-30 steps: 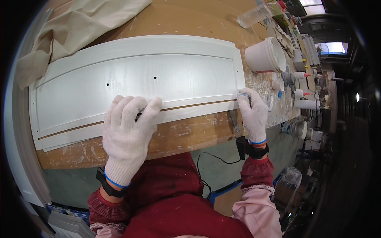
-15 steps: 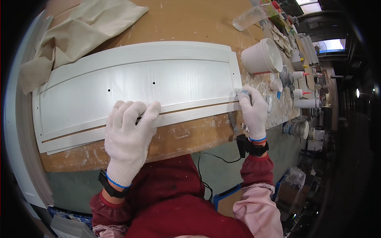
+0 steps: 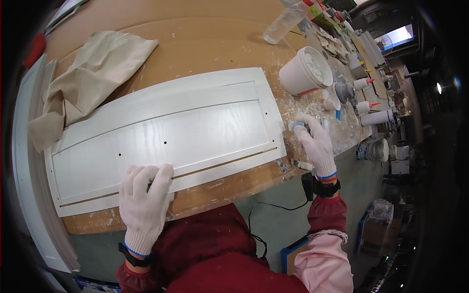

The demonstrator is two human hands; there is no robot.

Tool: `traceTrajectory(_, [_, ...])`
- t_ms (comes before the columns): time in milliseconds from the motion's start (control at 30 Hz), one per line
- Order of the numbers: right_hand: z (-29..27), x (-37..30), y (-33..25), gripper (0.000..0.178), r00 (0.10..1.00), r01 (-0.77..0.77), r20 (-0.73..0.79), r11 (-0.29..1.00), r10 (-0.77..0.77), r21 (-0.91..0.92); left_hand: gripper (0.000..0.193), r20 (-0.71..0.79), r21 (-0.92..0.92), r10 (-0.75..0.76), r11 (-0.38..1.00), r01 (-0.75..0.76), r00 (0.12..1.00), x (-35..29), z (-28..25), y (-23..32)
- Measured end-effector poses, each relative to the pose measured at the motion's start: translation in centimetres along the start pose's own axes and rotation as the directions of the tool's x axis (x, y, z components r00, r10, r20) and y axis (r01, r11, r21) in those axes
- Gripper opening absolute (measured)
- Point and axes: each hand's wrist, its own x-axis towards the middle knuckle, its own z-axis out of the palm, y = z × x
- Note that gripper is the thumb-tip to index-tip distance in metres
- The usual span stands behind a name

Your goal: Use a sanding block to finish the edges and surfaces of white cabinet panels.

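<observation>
A white panel (image 3: pixel 210 124) lies on the brown table (image 3: pixel 205 46) across the left and middle of the frame, its right end higher than its left. Two dark holes (image 3: pixel 165 142) show near its middle, smaller ones near its ends, and a thin brown groove (image 3: pixel 224 162) runs along its lower side.

The left hand (image 3: pixel 145 195), in a white knit glove, rests on that lower side left of centre, fingers bent over the panel; whether it clasps the edge cannot be told. The right hand (image 3: pixel 312 141), gloved alike, is right of the panel's end and apart from it, thumb and fingers closed around a small pale-blue piece (image 3: pixel 296 126), mostly hidden.

Below the right hand, near the panel's lower right corner, a small white object (image 3: pixel 302 165) lies on the table. Above the hand stands a white bucket (image 3: pixel 299 73) with pale matter inside, with a small white cup (image 3: pixel 332 102) just beside it at lower right. A clear bottle (image 3: pixel 283 24) is at the upper middle-right; further right are white bottles with red tips (image 3: pixel 362 83).

A beige cloth (image 3: pixel 95 73) lies crumpled at upper left, next to white boards (image 3: pixel 34 185) along the left rim. A red apron (image 3: pixel 215 254) fills the bottom middle.
</observation>
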Motion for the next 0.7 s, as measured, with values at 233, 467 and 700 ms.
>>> traceTrajectory(233, [1.5, 7.9, -1.2, 0.029, 0.873, 0.484, 0.049, 0.851, -0.485, -0.202, 0.048, -0.003, 0.062, 0.012, 0.998, -0.011, 1.0, 1.0, 0.2, 0.2])
traceTrajectory(467, [2.2, 12.6, -2.4, 0.021, 0.861, 0.507, 0.272, 0.766, -0.43, -0.396, 0.049, -0.039, 0.159, 0.014, 0.987, -0.007, 0.999, 0.9, 1.1, 0.0])
traceTrajectory(700, [1.6, 13.1, -1.3, 0.021, 0.858, 0.513, 0.271, 0.738, -0.435, -0.439, 0.047, -0.04, 0.157, 0.007, 0.988, 0.0, 0.999, 1.1, 0.9, 0.2])
